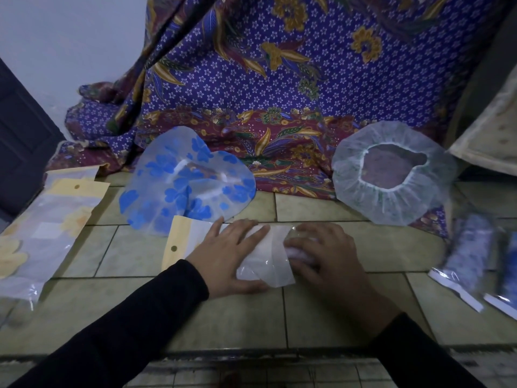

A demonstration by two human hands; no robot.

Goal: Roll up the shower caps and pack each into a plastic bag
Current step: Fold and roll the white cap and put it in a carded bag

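A clear plastic bag (181, 242) with a yellow header lies on the tiled floor in the middle. Over its right end sits a whitish rolled shower cap (268, 261). My left hand (229, 253) lies flat on the roll's left part, fingers straight. My right hand (324, 253) curls over the roll's right end and grips it. A clear cap with blue flowers (187, 180) lies spread out behind the bag. A white mesh cap (391, 172) lies open at the back right.
Empty yellow-printed bags (50, 219) lie at the left. Two packed blue-patterned bags (470, 253) lie at the right. A purple batik cloth (279, 79) hangs behind. A dark door (19, 141) stands far left, a cushion (492, 130) far right.
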